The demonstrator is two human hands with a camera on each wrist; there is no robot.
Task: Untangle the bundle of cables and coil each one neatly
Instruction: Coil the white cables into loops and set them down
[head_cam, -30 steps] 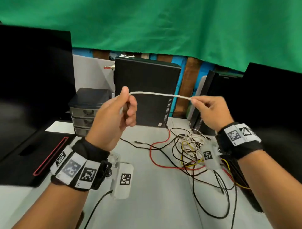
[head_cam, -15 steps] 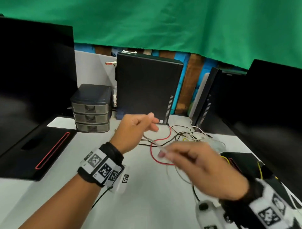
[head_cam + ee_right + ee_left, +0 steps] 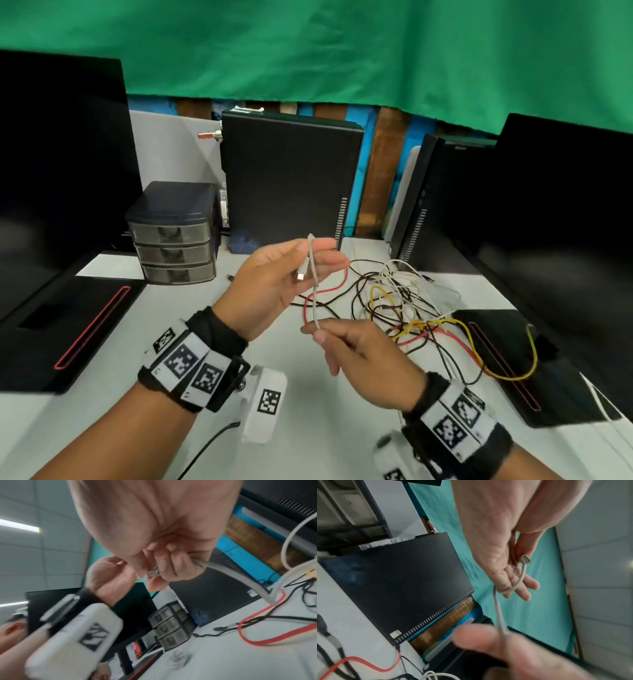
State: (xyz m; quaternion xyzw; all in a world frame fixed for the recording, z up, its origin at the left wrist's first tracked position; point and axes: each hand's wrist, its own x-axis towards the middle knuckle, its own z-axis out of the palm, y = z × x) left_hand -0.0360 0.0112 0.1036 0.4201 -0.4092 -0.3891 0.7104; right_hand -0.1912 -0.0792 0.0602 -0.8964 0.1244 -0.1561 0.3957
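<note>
A thin white cable (image 3: 312,274) runs between my two hands above the table. My left hand (image 3: 308,260) holds its silver-tipped plug (image 3: 524,558) under the thumb, and the cable loops over the outstretched fingers (image 3: 518,585). From there it drops to my right hand (image 3: 318,334), which pinches it between thumb and fingers just below the left hand. In the right wrist view the cable (image 3: 240,574) leaves my right hand (image 3: 163,566) toward the tangle. The tangle (image 3: 394,301) of red, yellow, black and white cables lies on the white table (image 3: 308,428), right of both hands.
A black computer tower (image 3: 291,178) stands behind the hands, with a small grey drawer unit (image 3: 174,233) to its left. Dark monitors (image 3: 58,171) (image 3: 565,222) flank the table, their bases (image 3: 68,325) (image 3: 513,359) on it. A second tower (image 3: 428,198) stands at the back right.
The cable was stretched level between two raised hands. My right hand swept down and in, and the cable now loops over my left fingers and hangs to it.
</note>
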